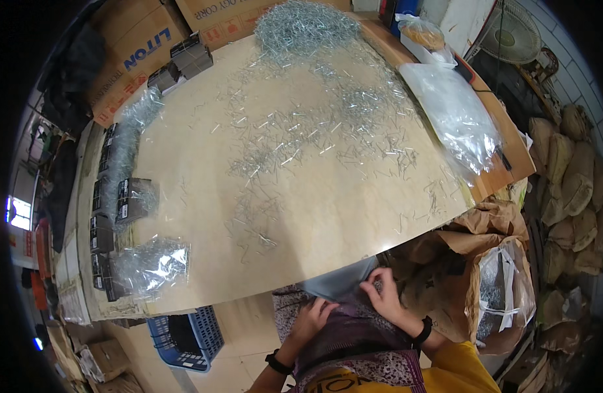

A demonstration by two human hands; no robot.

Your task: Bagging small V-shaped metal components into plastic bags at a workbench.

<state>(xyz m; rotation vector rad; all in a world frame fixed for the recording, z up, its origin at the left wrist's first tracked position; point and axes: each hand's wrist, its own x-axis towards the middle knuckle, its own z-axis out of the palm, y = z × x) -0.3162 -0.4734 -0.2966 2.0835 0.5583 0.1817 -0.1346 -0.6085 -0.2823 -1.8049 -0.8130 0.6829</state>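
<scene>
Below the worktop edge, both hands' fingers pinch a limp, light plastic bag at its rim.

Two hands: left hand, right hand. One counter. One blue crate. One fan. One large wire-clip heap. Two wrist bands. Loose clips uncountable.
</scene>
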